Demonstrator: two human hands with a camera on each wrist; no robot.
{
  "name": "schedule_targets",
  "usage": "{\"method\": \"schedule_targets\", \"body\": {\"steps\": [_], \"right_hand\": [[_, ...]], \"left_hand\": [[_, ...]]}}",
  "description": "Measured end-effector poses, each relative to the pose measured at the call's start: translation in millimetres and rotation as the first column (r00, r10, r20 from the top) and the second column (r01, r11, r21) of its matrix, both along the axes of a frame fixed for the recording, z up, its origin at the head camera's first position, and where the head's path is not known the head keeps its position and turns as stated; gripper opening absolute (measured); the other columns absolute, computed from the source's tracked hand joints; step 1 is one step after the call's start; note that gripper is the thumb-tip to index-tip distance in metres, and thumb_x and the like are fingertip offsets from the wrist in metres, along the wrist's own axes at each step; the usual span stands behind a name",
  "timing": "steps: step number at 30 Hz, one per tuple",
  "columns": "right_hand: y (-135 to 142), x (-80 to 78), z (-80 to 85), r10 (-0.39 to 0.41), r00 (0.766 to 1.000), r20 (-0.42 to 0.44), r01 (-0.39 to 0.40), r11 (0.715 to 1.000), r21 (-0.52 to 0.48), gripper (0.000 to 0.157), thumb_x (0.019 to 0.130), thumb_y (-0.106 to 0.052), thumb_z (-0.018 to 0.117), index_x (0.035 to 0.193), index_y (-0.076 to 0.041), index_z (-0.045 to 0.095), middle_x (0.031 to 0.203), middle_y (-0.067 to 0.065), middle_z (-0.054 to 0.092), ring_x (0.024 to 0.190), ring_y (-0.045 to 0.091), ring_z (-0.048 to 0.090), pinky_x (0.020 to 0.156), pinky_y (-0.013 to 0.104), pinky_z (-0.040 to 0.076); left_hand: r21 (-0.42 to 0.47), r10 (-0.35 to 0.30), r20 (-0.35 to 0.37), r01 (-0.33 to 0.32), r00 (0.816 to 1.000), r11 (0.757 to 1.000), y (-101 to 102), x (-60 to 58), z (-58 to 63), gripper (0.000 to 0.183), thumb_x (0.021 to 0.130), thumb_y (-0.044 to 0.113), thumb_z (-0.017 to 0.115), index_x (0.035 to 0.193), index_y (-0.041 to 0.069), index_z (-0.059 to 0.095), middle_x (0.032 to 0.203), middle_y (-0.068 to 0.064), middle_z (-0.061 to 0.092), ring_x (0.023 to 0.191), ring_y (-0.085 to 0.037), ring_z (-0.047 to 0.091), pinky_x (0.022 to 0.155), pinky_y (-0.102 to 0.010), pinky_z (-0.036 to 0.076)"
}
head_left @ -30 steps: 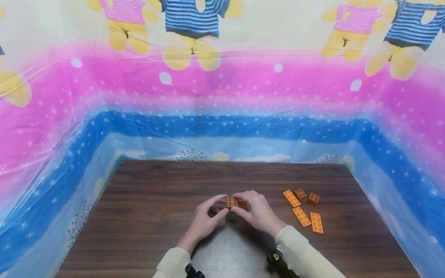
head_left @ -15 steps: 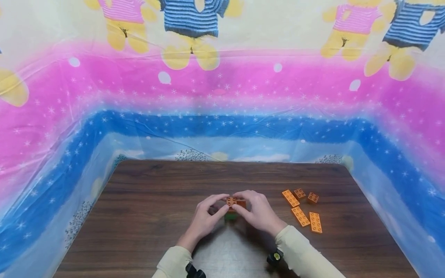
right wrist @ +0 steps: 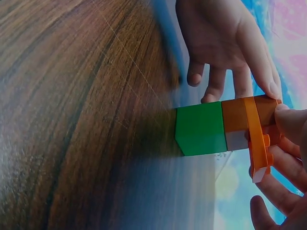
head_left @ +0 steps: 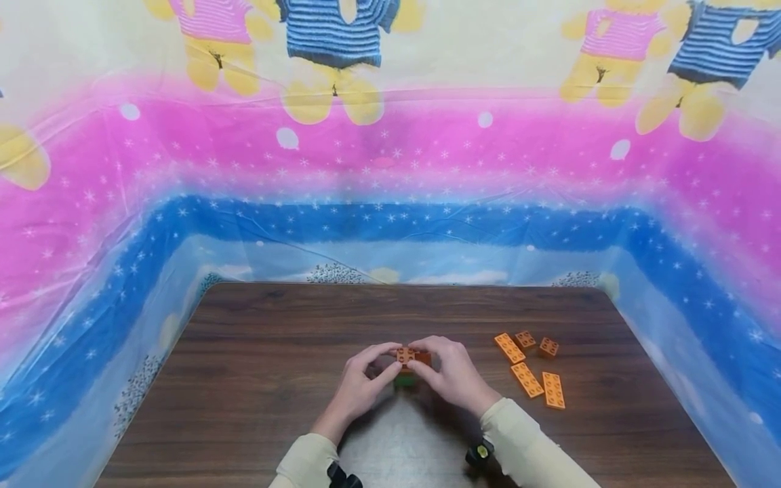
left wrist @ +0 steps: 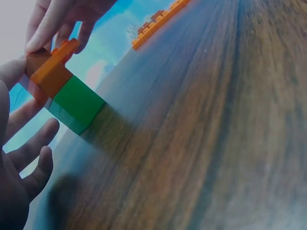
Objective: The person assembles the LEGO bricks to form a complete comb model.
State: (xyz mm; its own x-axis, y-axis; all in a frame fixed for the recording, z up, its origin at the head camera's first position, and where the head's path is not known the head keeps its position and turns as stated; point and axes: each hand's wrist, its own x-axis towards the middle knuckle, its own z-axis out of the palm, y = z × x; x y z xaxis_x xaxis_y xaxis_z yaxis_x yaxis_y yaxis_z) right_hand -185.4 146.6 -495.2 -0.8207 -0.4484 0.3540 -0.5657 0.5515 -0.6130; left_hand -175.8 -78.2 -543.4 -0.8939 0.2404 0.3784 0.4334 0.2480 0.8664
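A small stack of toy building bricks stands on the table. At its bottom is a green block point(right wrist: 200, 129), with a brown-orange brick point(right wrist: 234, 114) above it. An orange plate point(right wrist: 256, 132) lies over that brick and juts out to the right. Uppermost is a studded brown-orange brick point(head_left: 405, 355), which appears seated on the plate. My left hand point(head_left: 364, 383) pinches this top brick from the left, thumb on the near side. From the right, my right hand point(head_left: 454, 373) pinches it too, its fingers partly hiding the plate. The remaining left fingers point(left wrist: 33, 148) spread beside the stack.
To the right on the brown table point(head_left: 274, 339) lie several loose pieces: long orange plates point(head_left: 554, 390) with studs and two small brown-orange bricks point(head_left: 548, 347). A printed cloth point(head_left: 378, 224) hangs behind and at both sides of the table.
Compared with one second ago, the top brick's angle has shifted slightly and more of the green block shows below it. Both hands keep nearly the same place. The loose pieces lie unchanged.
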Motion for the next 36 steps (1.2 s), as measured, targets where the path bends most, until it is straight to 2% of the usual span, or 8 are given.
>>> {"method": "schedule_targets", "body": {"steps": [7,12,20,26,36], "right_hand": [[1.1,-0.7,1.1,-0.005,0.999,0.032,0.005,1.000,-0.001,0.030,0.097,-0.028,0.079,0.124,-0.017,0.075,0.119,-0.001,0.075,0.109,0.017,0.070,0.092,0.047,0.059],[2.4,-1.0,2.5,-0.021,0.999,0.048,0.020,1.000,0.014,0.030,0.098,-0.030,0.077,0.125,-0.019,0.074,0.119,-0.003,0.075,0.109,0.016,0.070,0.093,0.048,0.058],[1.7,-1.6,2.8,-0.022,0.998,0.053,0.019,0.999,0.044,0.030,0.098,-0.030,0.077,0.126,-0.018,0.074,0.119,-0.003,0.075,0.109,0.015,0.070,0.092,0.045,0.058],[1.3,-1.4,2.9,-0.023,0.999,0.037,0.020,0.997,0.070,0.030,0.099,-0.030,0.076,0.126,-0.018,0.074,0.120,-0.004,0.075,0.111,0.015,0.069,0.093,0.046,0.057],[9.9,0.5,4.1,-0.036,0.999,0.009,0.035,0.998,0.048,0.029,0.100,-0.027,0.075,0.127,-0.017,0.073,0.120,-0.003,0.074,0.110,0.017,0.071,0.094,0.046,0.058]], "left_hand": [[0.030,0.005,0.039,-0.006,0.999,1.000,1.7,1.2,-2.3,0.031,0.102,0.026,0.072,0.133,0.028,0.070,0.121,0.004,0.072,0.092,-0.023,0.071,0.078,-0.032,0.056],[0.064,-0.009,0.050,0.006,0.999,0.998,4.1,0.6,-2.7,0.031,0.103,0.025,0.070,0.134,0.025,0.070,0.121,-0.001,0.073,0.102,-0.025,0.071,0.083,-0.034,0.057],[0.084,-0.009,0.049,0.004,0.999,0.996,4.7,0.4,-5.6,0.031,0.103,0.021,0.071,0.134,0.022,0.070,0.120,-0.003,0.074,0.105,-0.024,0.072,0.084,-0.033,0.058],[0.099,-0.020,0.074,0.012,0.997,0.995,4.9,0.3,-7.3,0.032,0.103,0.021,0.071,0.134,0.020,0.070,0.121,-0.005,0.074,0.106,-0.028,0.072,0.084,-0.033,0.057],[0.142,-0.004,0.087,-0.009,0.996,0.990,6.6,0.1,-7.4,0.034,0.100,0.012,0.072,0.134,0.014,0.070,0.120,-0.008,0.074,0.104,-0.031,0.072,0.081,-0.034,0.057]]}}
